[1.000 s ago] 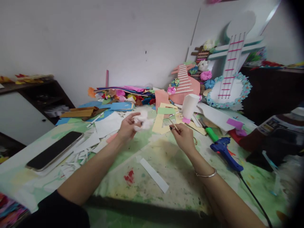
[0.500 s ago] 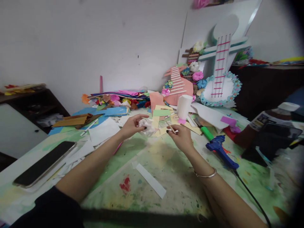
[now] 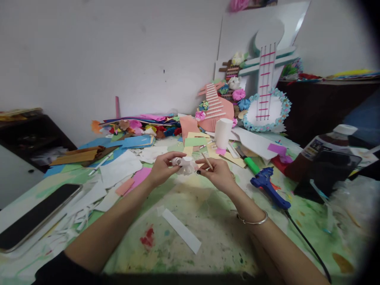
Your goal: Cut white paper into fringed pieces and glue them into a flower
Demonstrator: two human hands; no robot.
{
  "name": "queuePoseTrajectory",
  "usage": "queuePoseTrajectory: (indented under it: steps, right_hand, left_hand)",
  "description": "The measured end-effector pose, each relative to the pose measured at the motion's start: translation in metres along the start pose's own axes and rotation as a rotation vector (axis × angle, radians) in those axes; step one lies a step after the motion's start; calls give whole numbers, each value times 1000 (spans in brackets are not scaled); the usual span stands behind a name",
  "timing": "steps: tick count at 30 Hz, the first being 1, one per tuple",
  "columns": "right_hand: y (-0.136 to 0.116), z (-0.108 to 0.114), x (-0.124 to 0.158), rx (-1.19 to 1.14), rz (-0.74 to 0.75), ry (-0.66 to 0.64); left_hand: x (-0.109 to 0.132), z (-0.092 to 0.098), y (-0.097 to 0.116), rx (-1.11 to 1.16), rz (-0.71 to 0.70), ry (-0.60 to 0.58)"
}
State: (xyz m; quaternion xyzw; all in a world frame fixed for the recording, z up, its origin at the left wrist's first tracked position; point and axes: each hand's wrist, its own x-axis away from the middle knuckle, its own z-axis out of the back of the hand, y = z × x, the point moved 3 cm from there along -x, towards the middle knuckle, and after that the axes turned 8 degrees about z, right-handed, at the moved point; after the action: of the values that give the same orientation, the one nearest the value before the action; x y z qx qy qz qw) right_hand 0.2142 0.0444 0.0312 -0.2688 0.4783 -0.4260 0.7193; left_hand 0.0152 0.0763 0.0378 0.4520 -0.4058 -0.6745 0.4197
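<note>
A white crumpled paper flower (image 3: pixel 187 165) is pinched in the fingers of my left hand (image 3: pixel 165 168), held up over the middle of the table. On its other side, my right hand (image 3: pixel 219 174) grips a thin wooden stick (image 3: pixel 207 160), and its fingertips reach the flower's right edge. Whether those fingertips press on the petals I cannot tell. Below the hands a white paper strip (image 3: pixel 181 231) lies flat on the paint-stained table (image 3: pixel 219 229).
A blue glue gun (image 3: pixel 269 187) with a cord lies to the right, near a brown bottle (image 3: pixel 323 148). At left lies a phone (image 3: pixel 38 215) beside paper scraps. A white roll (image 3: pixel 223 133) and paper guitars (image 3: pixel 219 107) stand behind.
My hands have come closer together, with the right hand's fingers now at the paper flower. The view has shifted a little to the right.
</note>
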Motion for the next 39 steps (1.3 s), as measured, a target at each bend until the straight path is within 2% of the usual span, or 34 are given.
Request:
queuePoseTrajectory:
  steps: [3,6,10,12,14,17,19,24,32,35,39]
  right_hand:
    - [-4,3,0,-133,-8,80]
    - [-10,13,1,-210,1,213]
    - [-13,27,3,57,8,370]
    - [-11,25,2,157,10,335]
    - [-9,18,0,168,2,213]
    - [-7,4,0,68,18,-33]
    - [-9,-2,1,-13,33,-107]
    - [-11,-6,4,-8,45,-71]
    - [-16,-17,11,295,198,-4]
    - [-18,-20,12,328,239,-10]
    - [-15,-9,9,262,175,51]
  left_hand:
    - [3,5,-11,18,63,60]
    - [3,7,-16,74,107,125]
    - [3,2,-18,219,135,159]
    - [5,-4,-19,305,162,123]
    - [8,-12,-18,381,179,65]
    - [12,-20,-16,438,183,17]
    - [14,-23,-14,401,187,9]
    - [14,-25,-12,287,193,-36]
    - [18,-26,-11,-16,62,64]
    - [19,-26,-11,-12,68,82]
    - [19,-27,-12,148,212,35]
